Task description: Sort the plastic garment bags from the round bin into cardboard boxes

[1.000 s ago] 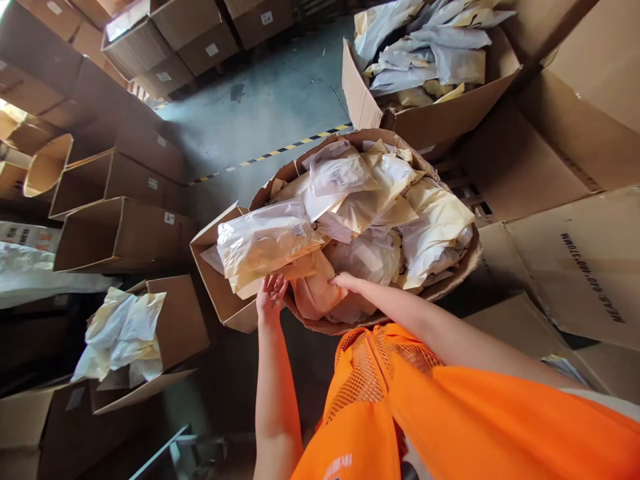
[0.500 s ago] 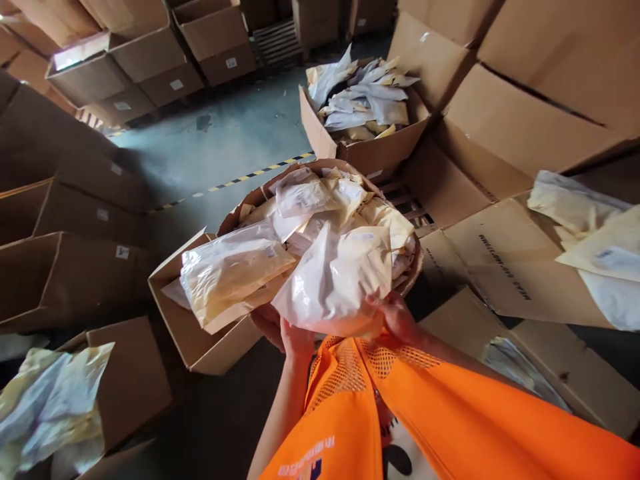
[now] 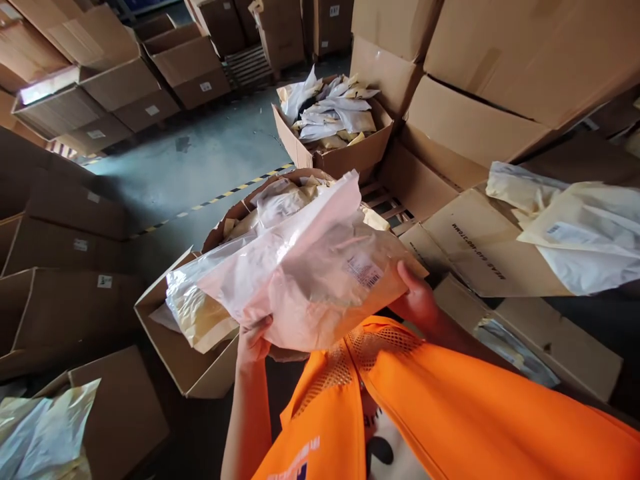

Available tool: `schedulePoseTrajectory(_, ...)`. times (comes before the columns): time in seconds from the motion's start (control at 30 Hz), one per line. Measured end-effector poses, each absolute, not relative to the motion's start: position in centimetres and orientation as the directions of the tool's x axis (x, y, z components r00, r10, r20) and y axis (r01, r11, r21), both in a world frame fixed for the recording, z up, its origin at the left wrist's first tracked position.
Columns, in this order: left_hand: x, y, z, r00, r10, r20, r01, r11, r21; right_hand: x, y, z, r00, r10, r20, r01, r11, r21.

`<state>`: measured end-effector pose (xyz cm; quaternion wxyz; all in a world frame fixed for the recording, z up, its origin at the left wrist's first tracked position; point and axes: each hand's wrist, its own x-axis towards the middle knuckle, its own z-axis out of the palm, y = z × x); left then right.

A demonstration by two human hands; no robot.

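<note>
A large, pale plastic mailing bag [image 3: 310,280] with a printed label is held up in front of my orange vest. My left hand [image 3: 255,340] grips its lower left edge, thumb on top. At its right end my right hand [image 3: 414,297] holds the edge, thumb on the near face and the other fingers hidden underneath. Behind and below the bag stands a round-topped carton [image 3: 220,230] full of similar bags, partly covered by it. To the left, another clear-and-tan bag [image 3: 200,300] lies over a smaller open box [image 3: 165,340].
Beyond, a carton [image 3: 350,157] is heaped with white and tan bags. More bags [image 3: 580,227] lie on a printed carton [image 3: 480,247] at right. At lower left, bags [image 3: 55,427] hang over another box. Yellow-black tape [image 3: 210,201] marks the floor.
Both hands have lifted the bag up off the pile and drawn it closer, spreading it wider with its label now showing. The view has swung slightly to the right.
</note>
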<state>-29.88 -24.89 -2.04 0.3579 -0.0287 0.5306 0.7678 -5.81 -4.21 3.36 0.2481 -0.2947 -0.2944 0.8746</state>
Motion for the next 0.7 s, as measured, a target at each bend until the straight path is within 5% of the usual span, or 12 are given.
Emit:
schedulePoseTrajectory(0.4, -30.5, -26.1, -1.2, -0.848, 0.416, -0.329, -0.465, -0.285, 0.838, -7.9, -4.6, 4.4, -0.756, 0.540, -0.371, -0.230, -0.749, -0.621)
schedulePoseTrajectory(0.6, -30.2, -27.6, -2.6, -0.823, 0.427, -0.375, -0.489, -0.197, 0.850, -8.9, -3.5, 3.4, -0.743, 0.554, -0.376, -0.235, -0.741, -0.629)
schedulePoseTrajectory(0.7, -31.3, -30.7, -2.3, -0.912, 0.271, -0.310, -0.379, -0.260, 0.888, -8.2, -2.0, 2.2, -0.738, 0.606, -0.297, -0.282, -0.677, -0.680)
